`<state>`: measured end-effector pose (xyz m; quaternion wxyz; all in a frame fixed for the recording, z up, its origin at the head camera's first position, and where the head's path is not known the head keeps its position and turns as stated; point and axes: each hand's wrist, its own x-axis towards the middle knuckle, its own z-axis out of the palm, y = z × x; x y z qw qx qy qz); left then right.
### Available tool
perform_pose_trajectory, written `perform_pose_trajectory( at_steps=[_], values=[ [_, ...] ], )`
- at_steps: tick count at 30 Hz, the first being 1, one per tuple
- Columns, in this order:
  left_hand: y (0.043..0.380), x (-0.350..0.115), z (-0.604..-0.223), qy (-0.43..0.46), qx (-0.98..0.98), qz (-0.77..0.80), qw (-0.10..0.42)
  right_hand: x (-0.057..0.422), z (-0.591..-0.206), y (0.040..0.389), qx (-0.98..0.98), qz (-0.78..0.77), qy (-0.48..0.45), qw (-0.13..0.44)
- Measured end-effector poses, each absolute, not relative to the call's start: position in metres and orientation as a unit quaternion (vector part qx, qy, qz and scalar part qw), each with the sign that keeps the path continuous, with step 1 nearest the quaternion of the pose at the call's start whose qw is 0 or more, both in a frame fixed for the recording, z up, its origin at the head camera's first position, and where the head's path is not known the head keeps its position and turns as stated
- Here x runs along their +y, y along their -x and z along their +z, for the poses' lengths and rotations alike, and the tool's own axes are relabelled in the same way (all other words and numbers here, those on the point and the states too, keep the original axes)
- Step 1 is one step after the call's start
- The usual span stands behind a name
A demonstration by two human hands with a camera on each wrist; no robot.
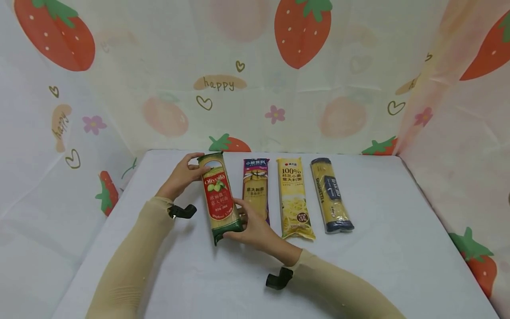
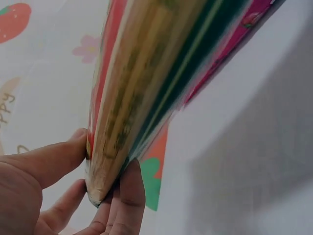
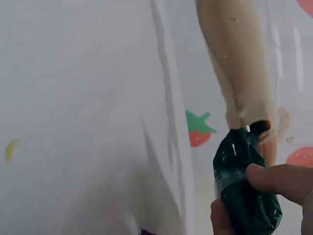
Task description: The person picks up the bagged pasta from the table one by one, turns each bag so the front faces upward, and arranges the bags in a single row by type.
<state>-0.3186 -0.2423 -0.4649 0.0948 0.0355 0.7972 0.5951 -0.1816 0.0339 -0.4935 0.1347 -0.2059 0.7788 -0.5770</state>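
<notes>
Both hands hold a spaghetti packet (image 1: pixel 218 199) with a red oval label and dark green ends, tilted and raised off the white table. My left hand (image 1: pixel 184 178) grips its upper end, thumb on the front. Lower down, my right hand (image 1: pixel 256 231) pinches the bottom right corner. From the left wrist, the packet's side (image 2: pixel 142 83) shows between thumb and fingers (image 2: pixel 131 188). The right wrist view has the crinkled green end (image 3: pixel 244 196) under the right thumb (image 3: pixel 279 180). Just right of it lies a purple-topped pasta packet (image 1: pixel 256 181), partly covered by the right hand.
A yellow pasta packet (image 1: pixel 295 199) and a spaghetti packet with dark blue ends (image 1: pixel 331 195) lie farther right in the row. White cloth covers the table (image 1: pixel 398 266). Strawberry-printed curtains (image 1: pixel 255 115) stand along the back and both sides.
</notes>
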Motion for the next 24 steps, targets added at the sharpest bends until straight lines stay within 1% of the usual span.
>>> perform_pose_trajectory(
  at_steps=[6, 9, 13, 17, 24],
  values=[
    [0.324, -0.235, -0.461, -0.031, 0.808, 0.577, 0.112, 0.022, -0.492, 0.185, 0.799, -0.560, 0.177, 0.130],
    [0.327, -0.233, -0.461, -0.036, 0.804, 0.578, 0.132, 0.019, -0.493, 0.188, 0.799, -0.562, 0.169, 0.127],
    [0.332, -0.233, -0.464, -0.041, 0.808, 0.567, 0.152, 0.016, -0.496, 0.190, 0.784, -0.583, 0.159, 0.141],
    [0.338, -0.233, -0.466, -0.036, 0.817, 0.554, 0.153, 0.013, -0.499, 0.192, 0.770, -0.599, 0.148, 0.163],
    [0.345, -0.234, -0.470, -0.038, 0.827, 0.539, 0.158, 0.003, -0.507, 0.196, 0.770, -0.601, 0.134, 0.167]
  ],
)
